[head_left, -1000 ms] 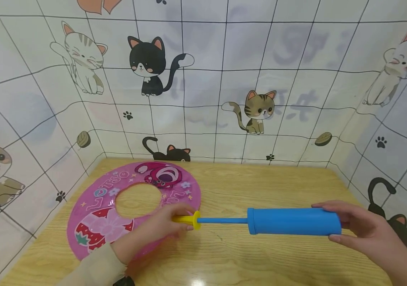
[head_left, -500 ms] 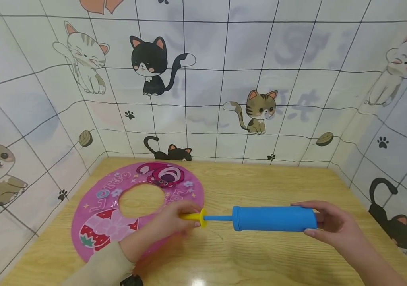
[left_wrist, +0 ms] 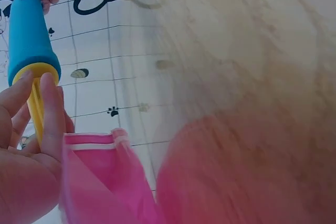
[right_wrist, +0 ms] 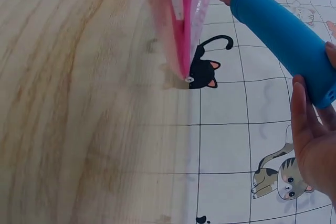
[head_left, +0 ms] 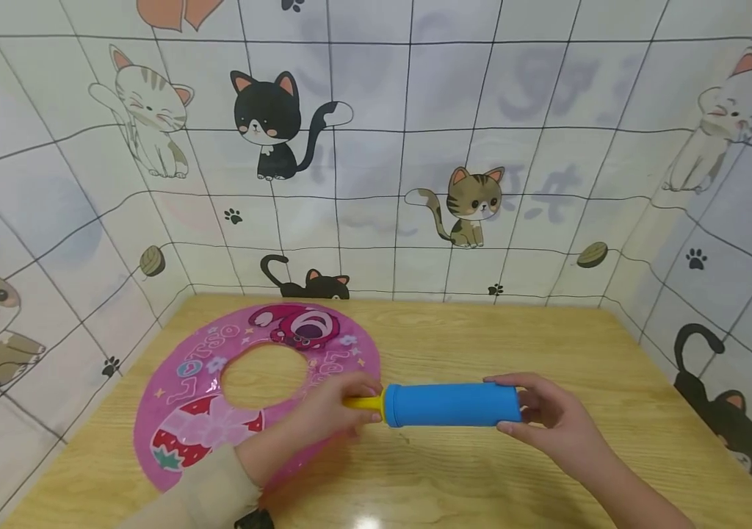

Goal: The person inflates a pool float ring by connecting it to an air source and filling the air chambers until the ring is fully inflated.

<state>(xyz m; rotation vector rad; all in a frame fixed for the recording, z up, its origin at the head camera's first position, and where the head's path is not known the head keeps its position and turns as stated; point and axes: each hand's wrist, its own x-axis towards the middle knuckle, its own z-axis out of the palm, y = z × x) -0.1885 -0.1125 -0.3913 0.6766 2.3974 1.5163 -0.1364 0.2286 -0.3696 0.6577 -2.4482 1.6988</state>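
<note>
A blue hand pump with a yellow handle is held level above the table. My left hand pinches the handle between thumb and fingers. My right hand grips the far end of the blue barrel, thumb on the near side and fingers over the top. The handle's yellow collar sits against the barrel, and no rod shows between them. In the left wrist view the fingers straddle the yellow handle. A pink swim ring, printed with a bear and strawberries, lies behind and under my left hand and forearm.
The wooden table is bounded at the back and sides by a white gridded sheet printed with cats. The swim ring covers the table's left part, its far edge close to the back wall.
My right hand has moved left, pushing the barrel toward the handle until the blue rod is out of sight. My left hand has shifted only slightly right, keeping hold of the handle.
</note>
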